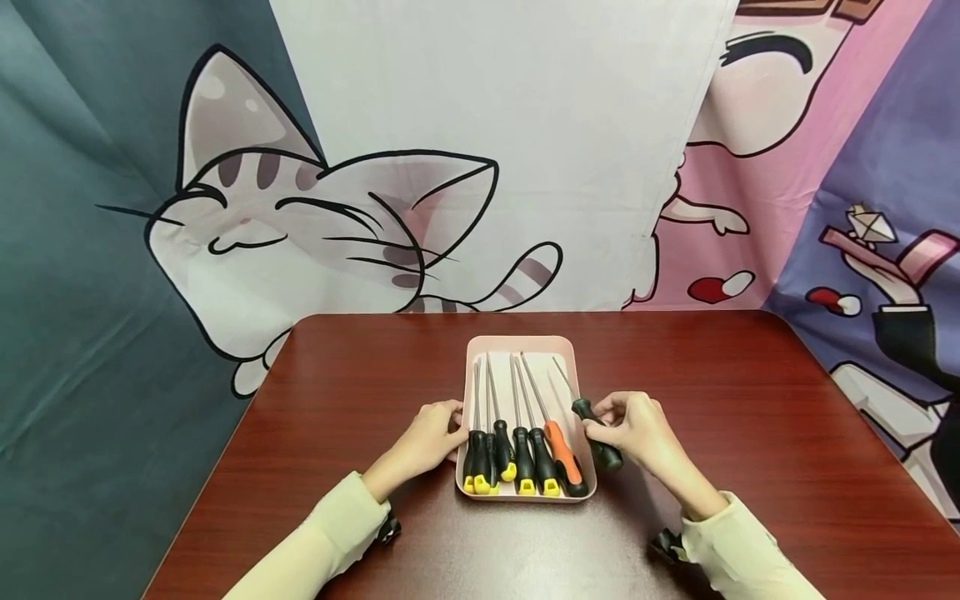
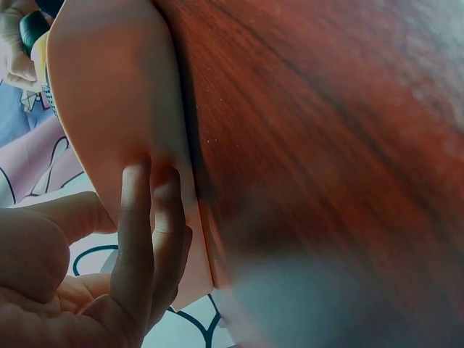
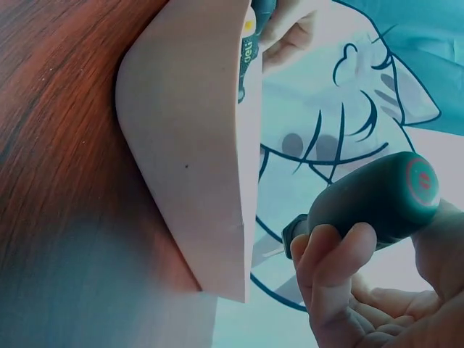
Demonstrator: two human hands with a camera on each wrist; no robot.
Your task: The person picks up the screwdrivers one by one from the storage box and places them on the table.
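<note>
A pink tray (image 1: 521,343) with a white bottom lies on the table and holds several screwdrivers. Most have black handles with yellow ends; one has an orange and black handle (image 1: 558,446). My left hand (image 1: 427,435) grips the tray's left wall, with fingers (image 2: 136,210) flat along the outside and the thumb at the rim. By the right rim, my right hand (image 1: 633,425) holds a screwdriver with a dark green handle (image 3: 373,199) between thumb and fingers. Its handle tilts over the tray's right wall, while its thin shaft (image 1: 564,375) points up-left over the tray's inside.
The reddish-brown wooden table (image 1: 337,375) stretches out on both sides of the tray. Behind it hangs a cloth backdrop (image 1: 495,83) printed with a cartoon cat. Dark wrist devices (image 1: 666,546) sit by both light sleeves (image 1: 341,521).
</note>
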